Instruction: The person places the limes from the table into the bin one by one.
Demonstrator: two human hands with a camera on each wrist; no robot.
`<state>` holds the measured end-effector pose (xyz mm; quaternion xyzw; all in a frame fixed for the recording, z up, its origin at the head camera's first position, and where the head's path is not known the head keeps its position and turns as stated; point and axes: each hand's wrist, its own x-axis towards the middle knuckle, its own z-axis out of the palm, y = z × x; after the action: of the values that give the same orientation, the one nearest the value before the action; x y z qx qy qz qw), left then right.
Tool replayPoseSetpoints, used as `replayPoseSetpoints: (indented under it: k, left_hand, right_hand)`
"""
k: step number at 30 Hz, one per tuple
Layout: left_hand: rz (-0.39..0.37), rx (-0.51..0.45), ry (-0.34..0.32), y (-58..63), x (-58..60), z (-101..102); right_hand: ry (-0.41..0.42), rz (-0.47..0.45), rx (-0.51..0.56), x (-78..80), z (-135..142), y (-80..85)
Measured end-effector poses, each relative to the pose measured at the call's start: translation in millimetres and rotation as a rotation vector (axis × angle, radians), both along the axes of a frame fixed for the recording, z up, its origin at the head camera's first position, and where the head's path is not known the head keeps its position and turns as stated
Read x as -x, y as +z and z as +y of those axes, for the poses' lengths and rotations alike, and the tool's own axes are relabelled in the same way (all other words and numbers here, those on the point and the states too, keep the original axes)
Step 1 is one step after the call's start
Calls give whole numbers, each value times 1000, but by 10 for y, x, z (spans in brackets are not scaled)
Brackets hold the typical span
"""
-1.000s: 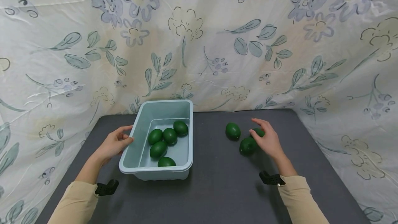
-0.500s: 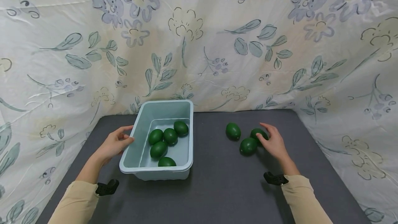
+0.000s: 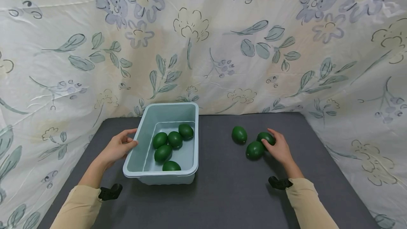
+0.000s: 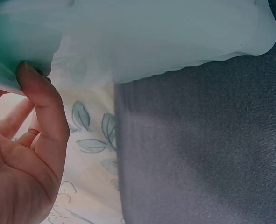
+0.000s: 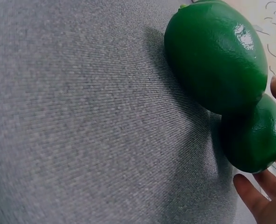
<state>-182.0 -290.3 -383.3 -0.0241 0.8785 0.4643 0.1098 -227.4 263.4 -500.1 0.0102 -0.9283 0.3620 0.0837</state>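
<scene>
My left hand (image 3: 118,146) grips the left rim of a pale blue-green plastic bin (image 3: 195,144), its thumb bent at the edge in the left wrist view. Several green limes (image 3: 163,153) lie inside the bin. To the right, my right hand (image 3: 279,147) straddles a lime (image 3: 265,138), thumb on the near side and fingers on the far side. In the right wrist view the fingers look fairly straight, with fingertips right at that lime (image 5: 254,135). A larger-looking lime (image 5: 217,56) lies against it. Another lime (image 3: 239,135) sits a little apart, further left.
All this stands on a dark grey cloth-covered table (image 3: 222,193). A floral curtain (image 3: 210,45) hangs behind the table and along both sides. Black bands with small cameras (image 3: 279,183) are on both wrists.
My right hand has shifted right from above the paired limes, then come in around the right-hand one, its fingers drawing closer. The left hand and the bin have stayed in place.
</scene>
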Motion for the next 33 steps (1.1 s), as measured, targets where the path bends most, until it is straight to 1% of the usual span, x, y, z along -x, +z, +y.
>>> replayPoseSetpoints:
  k: [7, 15, 25, 33]
  left_hand:
    - [0, -4, -4, -2, -7, -2]
    - [9, -8, -4, -6, -5, -4]
    - [6, -2, -5, -4, -3, 1]
    - [3, 0, -4, 1, -8, -4]
  right_hand:
    - [-11, -78, 1, 18, 2, -8]
    - [-12, -90, 0, 16, 3, -16]
    - [-30, -50, 17, 16, 26, -26]
    - [-44, -4, 24, 36, 34, 54]
